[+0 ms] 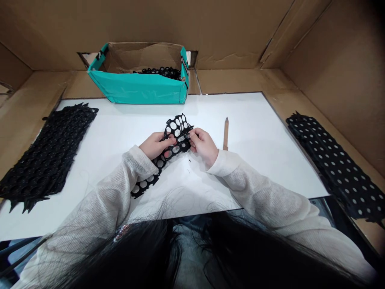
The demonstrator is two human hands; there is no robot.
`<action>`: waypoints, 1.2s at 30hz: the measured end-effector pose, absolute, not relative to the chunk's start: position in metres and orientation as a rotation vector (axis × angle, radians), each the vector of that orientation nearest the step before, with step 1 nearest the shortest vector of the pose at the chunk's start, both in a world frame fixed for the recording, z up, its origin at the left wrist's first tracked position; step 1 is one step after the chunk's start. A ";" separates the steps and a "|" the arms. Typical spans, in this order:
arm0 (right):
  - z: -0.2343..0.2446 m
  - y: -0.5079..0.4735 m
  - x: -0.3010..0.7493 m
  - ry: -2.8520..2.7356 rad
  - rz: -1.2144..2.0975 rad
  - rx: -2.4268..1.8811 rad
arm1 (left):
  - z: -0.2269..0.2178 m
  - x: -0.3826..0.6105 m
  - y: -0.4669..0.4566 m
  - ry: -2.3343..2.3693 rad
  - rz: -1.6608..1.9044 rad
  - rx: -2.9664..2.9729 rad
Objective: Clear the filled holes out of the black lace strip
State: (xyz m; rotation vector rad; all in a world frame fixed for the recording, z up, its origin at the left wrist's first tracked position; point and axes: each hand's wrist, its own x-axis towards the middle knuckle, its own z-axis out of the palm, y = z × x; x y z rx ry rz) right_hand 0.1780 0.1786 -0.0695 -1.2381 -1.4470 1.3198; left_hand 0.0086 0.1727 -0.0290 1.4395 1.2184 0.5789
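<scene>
A black strip with round holes runs from beside my left sleeve up between both hands, its far end bent upward. My left hand is closed on its left side, thumb on top of the strip. On its right edge, my right hand pinches with thumb and fingertips; the exact bit between them is too small to make out. Small black scraps lie on the white board just below the right hand. To the right of that hand lies a narrow brown tool with a dark pointed tip.
At the back stands a turquoise-fronted cardboard box holding black perforated pieces. A stack of black holed sheets lies on the left. Another black stack with pale dots lies at the right edge. Cardboard walls surround the board.
</scene>
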 end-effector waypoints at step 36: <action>-0.048 0.175 0.189 -1.627 1.359 -1.219 | -0.023 0.003 0.175 1.315 0.409 1.559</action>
